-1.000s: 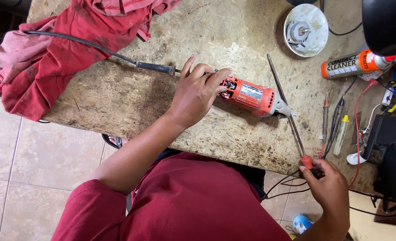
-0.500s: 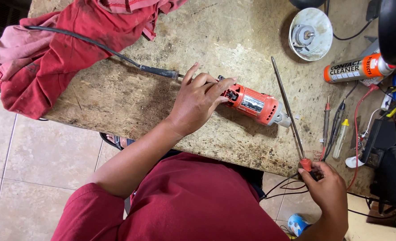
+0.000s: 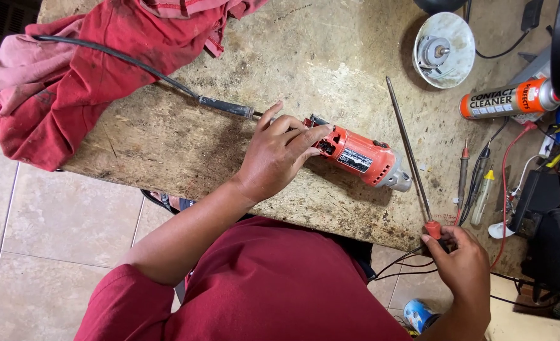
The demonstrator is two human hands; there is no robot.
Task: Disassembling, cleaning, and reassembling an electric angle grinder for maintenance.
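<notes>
Cloth (image 3: 71, 82), red and crumpled, lay heaped at the far left of the worn counter (image 3: 166, 151), with a black power cord (image 3: 135, 66) running across it toward the middle. That cord led to an orange power tool (image 3: 359, 155) lying on its side near the centre of the counter. The left hand (image 3: 277, 158) rested on the tool's rear end, its fingers (image 3: 305, 139) curled loosely over the housing rather than clenched tight. Just right of the tool, a long thin metal rod (image 3: 409, 155) slanted from far to near across the counter. The right hand (image 3: 466, 268) sat at the near right edge, fingers closed around the rod's red handle (image 3: 432, 228). Farther right lay slim probes (image 3: 475, 180) and red wires (image 3: 504, 189). At the far right stood a white round dish (image 3: 444, 41) holding a small metal part, and beside it an orange-and-white spray can (image 3: 510, 98) on its side.
</notes>
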